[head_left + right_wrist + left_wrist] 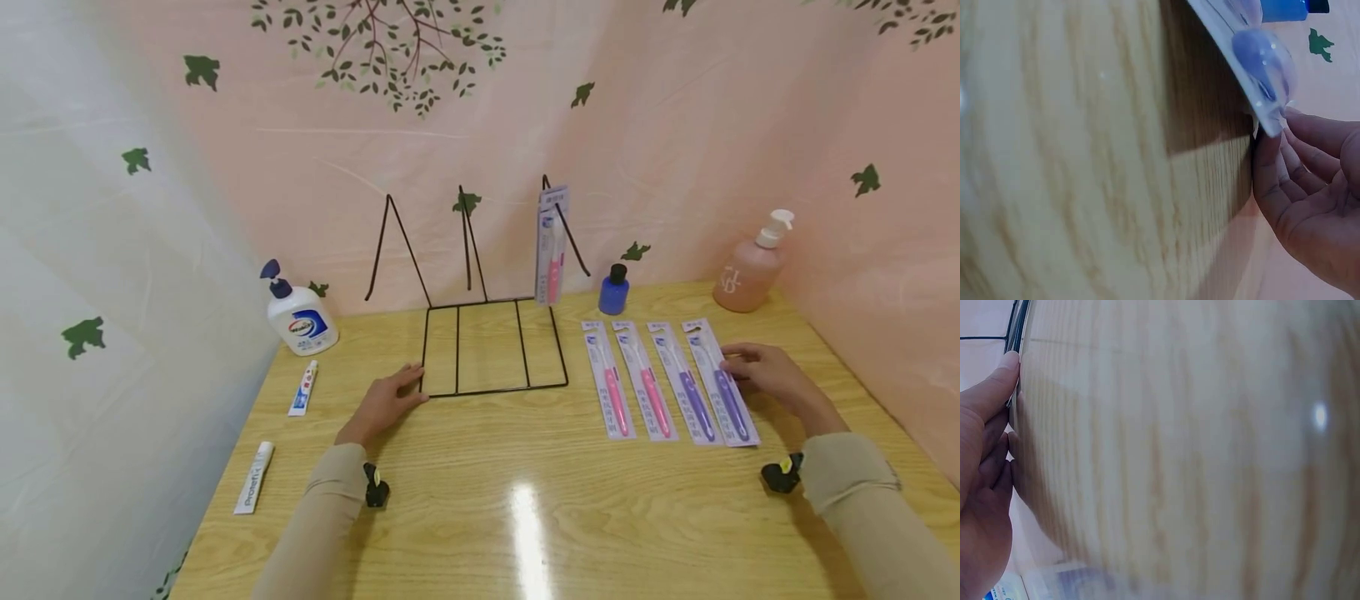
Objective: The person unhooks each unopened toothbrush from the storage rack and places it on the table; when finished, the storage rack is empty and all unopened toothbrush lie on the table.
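Note:
My left hand lies flat on the wooden table, its straight fingers touching the front left corner of a black wire rack. The left wrist view shows the left hand with a fingertip against the rack wire. One packed pink toothbrush hangs on the rack's right prong. Several packed toothbrushes lie in a row to the right: two pink and two purple. My right hand pinches the right edge of the outermost purple pack. In the right wrist view, the right hand lifts that pack's edge slightly.
A white hand-wash pump bottle and two toothpaste tubes lie at the left. A small blue bottle and a pink pump bottle stand at the back right. Curtain walls close in the table on three sides.

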`<move>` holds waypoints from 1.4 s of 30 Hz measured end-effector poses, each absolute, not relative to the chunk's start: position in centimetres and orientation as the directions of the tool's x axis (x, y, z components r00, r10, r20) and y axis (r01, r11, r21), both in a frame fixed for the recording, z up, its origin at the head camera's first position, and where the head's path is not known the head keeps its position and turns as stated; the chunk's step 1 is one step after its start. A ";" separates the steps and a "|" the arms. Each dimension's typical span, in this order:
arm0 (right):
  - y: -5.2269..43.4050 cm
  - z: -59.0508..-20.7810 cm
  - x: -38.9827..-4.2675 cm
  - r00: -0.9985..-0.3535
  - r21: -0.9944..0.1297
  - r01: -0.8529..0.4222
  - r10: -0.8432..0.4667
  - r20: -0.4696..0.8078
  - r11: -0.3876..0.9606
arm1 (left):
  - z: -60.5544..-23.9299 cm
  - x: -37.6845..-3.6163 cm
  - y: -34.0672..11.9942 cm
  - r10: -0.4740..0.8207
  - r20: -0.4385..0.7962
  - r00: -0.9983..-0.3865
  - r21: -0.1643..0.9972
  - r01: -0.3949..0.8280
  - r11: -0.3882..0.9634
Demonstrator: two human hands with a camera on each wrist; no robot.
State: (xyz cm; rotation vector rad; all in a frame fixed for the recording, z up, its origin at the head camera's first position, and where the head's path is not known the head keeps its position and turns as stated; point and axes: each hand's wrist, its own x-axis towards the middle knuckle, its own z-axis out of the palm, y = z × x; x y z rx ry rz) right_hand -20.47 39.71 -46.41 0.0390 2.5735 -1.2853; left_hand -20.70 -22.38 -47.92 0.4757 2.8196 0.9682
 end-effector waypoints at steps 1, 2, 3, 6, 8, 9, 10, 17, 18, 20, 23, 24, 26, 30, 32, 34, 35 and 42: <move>39.7 -46.4 -20.5 -0.965 -0.777 0.135 -0.096 -0.243 0.615 | -47.9 -20.7 -22.4 0.334 -0.014 -0.942 0.617 0.255 0.744; 39.7 -46.4 -20.5 -0.967 -0.767 0.125 -0.097 -0.237 0.629 | -47.9 -20.7 -22.4 0.335 -0.014 -0.942 0.618 0.255 0.744; 39.8 -46.4 -20.5 -0.968 -0.760 0.116 -0.099 -0.231 0.640 | -47.9 -20.7 -22.4 0.336 -0.014 -0.942 0.618 0.256 0.743; 39.7 -46.3 -20.4 -0.972 -0.737 0.086 -0.106 -0.209 0.671 | -47.9 -20.8 -22.4 0.338 -0.014 -0.941 0.619 0.258 0.742; 39.6 -46.2 -20.4 -0.975 -0.721 0.068 -0.107 -0.194 0.690 | -47.9 -20.8 -22.4 0.336 -0.016 -0.942 0.620 0.255 0.742; 39.6 -46.2 -20.4 -0.976 -0.720 0.061 -0.111 -0.189 0.691 | -47.9 -20.8 -22.3 0.336 -0.016 -0.942 0.620 0.254 0.742; 39.6 -46.1 -20.3 -0.976 -0.719 0.056 -0.113 -0.184 0.693 | -47.9 -20.9 -22.3 0.335 -0.016 -0.942 0.621 0.253 0.742; 39.4 -46.1 -20.0 -0.980 -0.735 0.055 -0.104 -0.168 0.676 | -47.9 -20.9 -22.3 0.343 -0.004 -0.939 0.618 0.268 0.739; 39.4 -46.1 -20.0 -0.981 -0.733 0.054 -0.100 -0.165 0.678 | -47.9 -20.9 -22.3 0.344 -0.004 -0.939 0.620 0.267 0.738; 39.3 -45.9 -19.9 -0.985 -0.714 0.041 -0.093 -0.147 0.699 | -47.9 -20.9 -22.3 0.342 -0.010 -0.940 0.624 0.262 0.737; 38.8 -45.3 -19.8 -0.991 -0.696 0.007 -0.087 -0.100 0.718 | -48.0 -20.8 -22.3 0.341 -0.017 -0.940 0.624 0.256 0.738; 38.6 -45.0 -19.8 -0.994 -0.689 -0.005 -0.080 -0.078 0.725 | -48.1 -20.8 -22.3 0.339 -0.020 -0.941 0.624 0.253 0.739; 37.9 -44.3 -19.9 -0.997 -0.681 -0.035 -0.071 -0.024 0.731 | -48.2 -20.8 -22.4 0.336 -0.023 -0.942 0.623 0.249 0.741; 36.0 -42.8 -20.3 -0.997 -0.690 -0.080 -0.045 0.068 0.719 | -48.3 -20.9 -22.4 0.334 -0.016 -0.942 0.620 0.253 0.743; 34.8 -42.1 -20.6 -0.992 -0.708 -0.114 -0.038 0.123 0.697 | -48.3 -20.9 -22.4 0.336 -0.015 -0.942 0.619 0.255 0.743; 33.5 -41.5 -20.9 -0.984 -0.718 -0.147 -0.030 0.174 0.680 | -48.3 -20.9 -22.4 0.335 -0.019 -0.942 0.620 0.252 0.743; 32.9 -41.2 -21.1 -0.979 -0.721 -0.172 -0.032 0.203 0.672 | -48.3 -20.9 -22.4 0.333 -0.022 -0.942 0.622 0.248 0.743; 28.0 -39.3 -22.7 -0.957 -0.753 -0.258 -0.054 0.285 0.606 | -48.3 -20.9 -22.4 0.331 -0.021 -0.943 0.617 0.249 0.747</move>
